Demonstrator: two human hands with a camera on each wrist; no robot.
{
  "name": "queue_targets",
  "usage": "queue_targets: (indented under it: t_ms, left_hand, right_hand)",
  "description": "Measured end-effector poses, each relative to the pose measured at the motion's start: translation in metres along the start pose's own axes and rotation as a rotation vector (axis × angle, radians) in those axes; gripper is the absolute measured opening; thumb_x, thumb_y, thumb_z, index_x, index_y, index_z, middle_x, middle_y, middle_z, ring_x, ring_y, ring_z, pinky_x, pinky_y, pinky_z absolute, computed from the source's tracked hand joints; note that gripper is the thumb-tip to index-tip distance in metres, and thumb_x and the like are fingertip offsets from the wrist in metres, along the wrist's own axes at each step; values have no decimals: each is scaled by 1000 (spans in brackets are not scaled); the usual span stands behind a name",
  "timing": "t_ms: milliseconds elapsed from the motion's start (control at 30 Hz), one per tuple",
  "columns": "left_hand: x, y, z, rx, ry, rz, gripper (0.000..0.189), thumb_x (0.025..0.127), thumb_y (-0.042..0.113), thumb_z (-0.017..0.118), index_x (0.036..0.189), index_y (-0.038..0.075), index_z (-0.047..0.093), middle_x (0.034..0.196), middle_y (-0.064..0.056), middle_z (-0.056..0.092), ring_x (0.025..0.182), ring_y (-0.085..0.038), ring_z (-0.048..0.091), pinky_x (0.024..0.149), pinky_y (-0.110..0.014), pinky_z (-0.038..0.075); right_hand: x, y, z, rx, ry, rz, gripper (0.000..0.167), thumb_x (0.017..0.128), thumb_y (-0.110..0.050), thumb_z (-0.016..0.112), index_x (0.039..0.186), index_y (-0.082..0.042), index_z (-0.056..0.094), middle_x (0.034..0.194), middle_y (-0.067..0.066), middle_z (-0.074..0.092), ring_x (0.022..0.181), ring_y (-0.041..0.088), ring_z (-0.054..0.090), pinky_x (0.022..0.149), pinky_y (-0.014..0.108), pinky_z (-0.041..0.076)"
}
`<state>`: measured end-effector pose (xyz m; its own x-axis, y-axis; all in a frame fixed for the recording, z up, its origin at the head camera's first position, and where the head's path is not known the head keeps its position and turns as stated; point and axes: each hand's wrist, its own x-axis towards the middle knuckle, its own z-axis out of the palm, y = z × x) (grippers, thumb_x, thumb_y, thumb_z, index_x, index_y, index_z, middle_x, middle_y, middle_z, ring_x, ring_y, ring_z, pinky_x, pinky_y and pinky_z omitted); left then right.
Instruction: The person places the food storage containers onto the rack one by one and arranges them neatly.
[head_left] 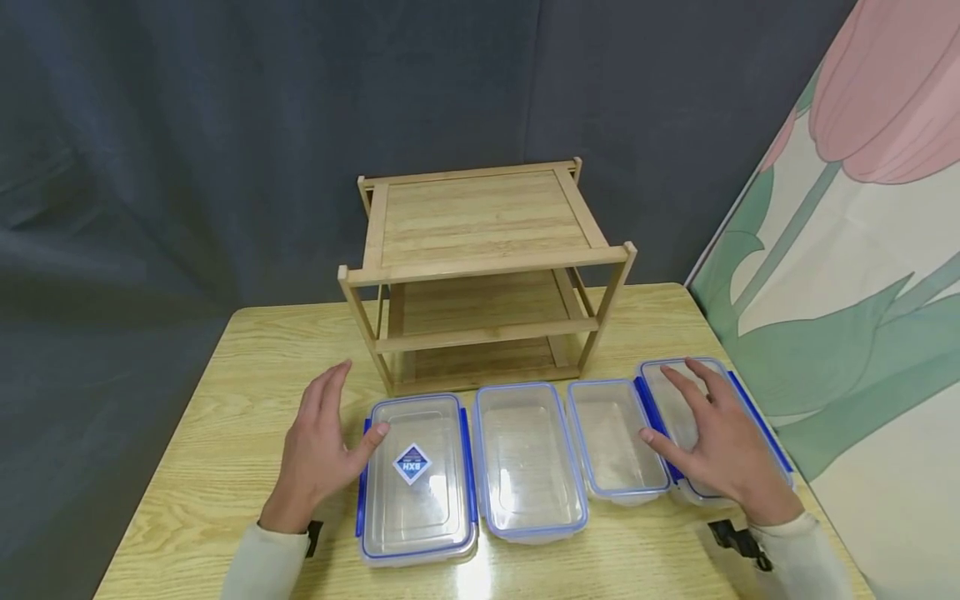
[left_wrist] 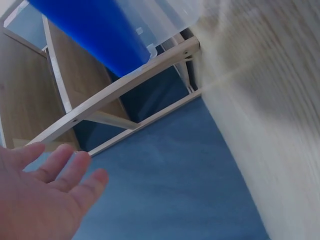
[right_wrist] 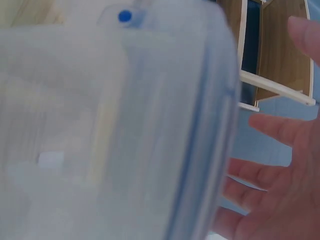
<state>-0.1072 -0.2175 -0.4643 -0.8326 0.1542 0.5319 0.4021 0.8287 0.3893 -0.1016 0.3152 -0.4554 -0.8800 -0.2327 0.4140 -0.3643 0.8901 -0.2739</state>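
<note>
Clear plastic food containers stand in a row on the wooden table. The leftmost container (head_left: 420,508) has blue side clips and a diamond-shaped BXH label. At its left edge hovers my left hand (head_left: 318,450), fingers extended and thumb spread over the rim; the left wrist view shows its palm holding nothing. Over the rightmost container (head_left: 678,404), also with blue clips, my right hand (head_left: 723,442) is spread with nothing in its grasp. Between these lie a larger container (head_left: 528,467) and a smaller container (head_left: 615,433), both with blue rims.
Right behind the containers stands a bamboo rack (head_left: 480,267) with several shelves. A dark curtain (head_left: 300,125) hangs behind the wooden table (head_left: 225,433). A tulip-patterned cloth (head_left: 840,317) borders the table's right side.
</note>
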Motion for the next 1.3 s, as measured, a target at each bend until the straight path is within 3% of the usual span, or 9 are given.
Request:
queue_targets:
  t_ms: [67, 233, 433, 867, 1100, 1300]
  left_hand:
    - [2, -2, 2, -45, 22, -9, 93, 85, 40, 78, 160, 1, 39, 153, -28, 49, 136, -48, 53, 96, -68, 56]
    - [8, -6, 8, -127, 65, -21, 86, 88, 33, 77, 158, -1, 41, 152, -28, 51, 138, -47, 53, 107, -67, 49]
    - [15, -12, 14, -218, 110, -17, 80, 89, 22, 78, 157, 0, 42, 147, -25, 55, 134, -41, 55, 106, -58, 51]
    - [28, -19, 23, -393, 116, -136, 72, 92, 11, 79, 153, -3, 45, 137, -22, 57, 131, -36, 57, 110, -51, 52]
    - [35, -26, 29, -437, 133, -147, 68, 94, 10, 79, 154, 3, 47, 135, -20, 59, 131, -34, 58, 107, -54, 54]
    - [42, -25, 30, -467, 123, -160, 66, 96, 12, 77, 154, 5, 48, 136, -19, 59, 130, -33, 58, 108, -58, 54]
  right_hand:
    - [0, 3, -1, 23, 29, -2, 91, 77, -43, 90, 154, -12, 53, 154, 31, 45, 131, 56, 50, 87, 71, 50]
    - [-1, 10, -2, 37, 73, -7, 87, 75, -38, 91, 149, -9, 57, 148, 30, 51, 126, 53, 52, 86, 69, 50]
    - [-3, 21, -4, 64, 66, 37, 84, 77, -37, 92, 148, -7, 57, 145, 30, 53, 128, 54, 49, 90, 73, 45]
    - [-10, 41, -5, 75, 19, 147, 73, 85, -37, 87, 144, -5, 59, 141, 33, 54, 128, 57, 45, 94, 75, 39]
    - [-13, 53, -7, 46, -30, 207, 72, 88, -42, 84, 144, -5, 58, 143, 35, 51, 130, 58, 41, 95, 79, 38]
    - [-14, 65, -8, 46, -26, 202, 71, 90, -41, 83, 143, -1, 59, 141, 36, 52, 127, 60, 42, 95, 79, 37]
